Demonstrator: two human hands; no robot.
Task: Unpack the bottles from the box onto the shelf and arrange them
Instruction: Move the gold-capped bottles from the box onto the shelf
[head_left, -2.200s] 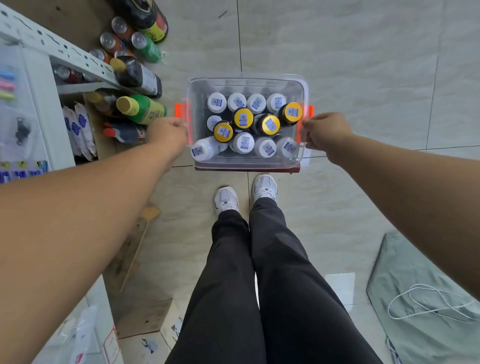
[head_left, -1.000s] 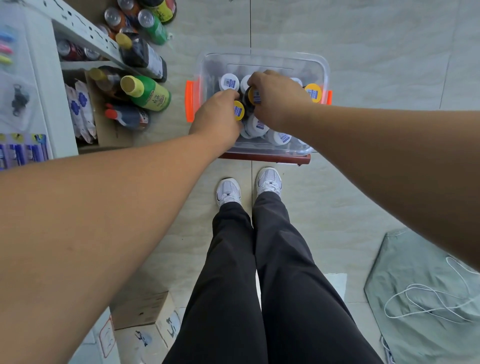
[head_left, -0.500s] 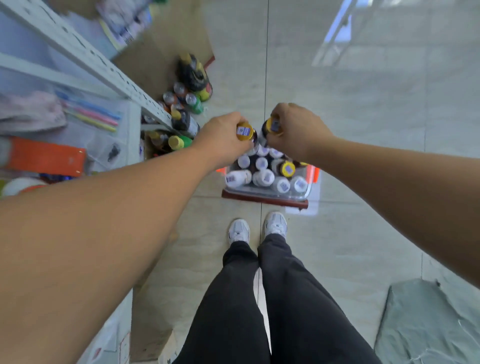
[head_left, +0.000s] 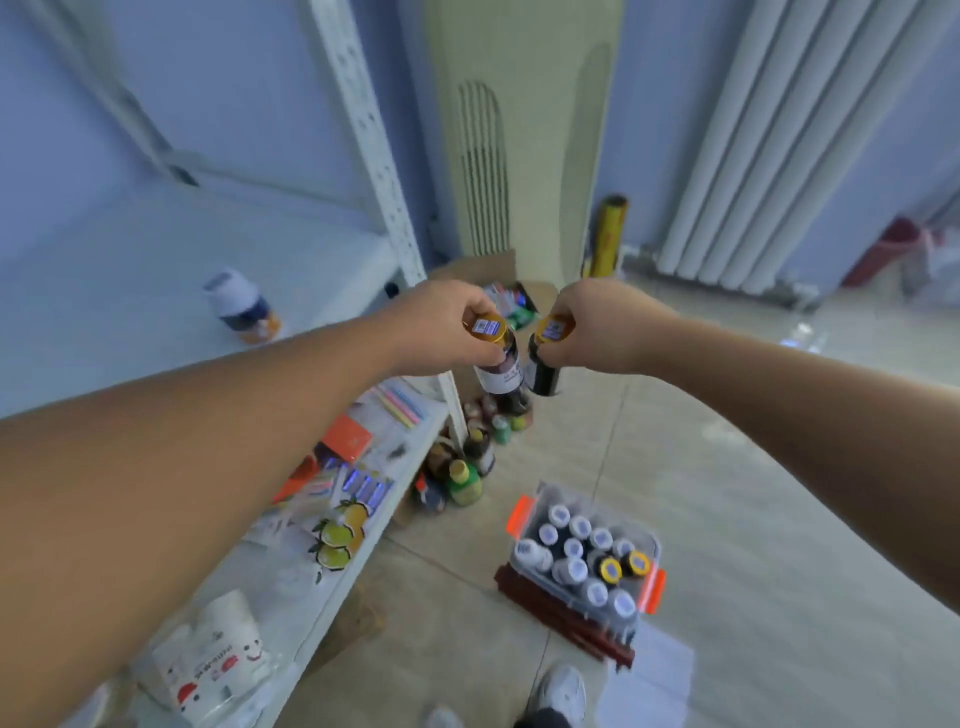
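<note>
Both hands have come up and away from the box since half a second ago, each carrying a bottle that then hung just above the others. The left hand (head_left: 441, 330) pinches the yellow cap of a dark bottle (head_left: 500, 375) with a white label, fingers curled over the top and thumb underneath the cap's edge. The right hand (head_left: 597, 330) grips a second dark bottle (head_left: 543, 373) the same way, by its yellow cap. The two bottles hang upright side by side, nearly touching, in the air just off the front corner of the upper shelf (head_left: 156, 270).

On that shelf board, well to the left of the hands, stands one white-capped jar (head_left: 241, 306) (too blurred to read its label). Below it, the lower shelf (head_left: 291, 597) holds stationery, packets and a white pack printed in red.

On the floor beside the shelf post lies a cluster of bottles (head_left: 465, 483), among them a green one with a yellow cap. The clear box (head_left: 618, 626) with orange latches sits on the tiled floor far below the hands, resting on a dark red board (head_left: 561, 618), with white-capped and two yellow-capped bottles left upright inside. A white shoe (head_left: 558, 688) shows at the bottom edge. Behind stand a tall cream air unit (head_left: 519, 130) and a white radiator (head_left: 769, 145).
</note>
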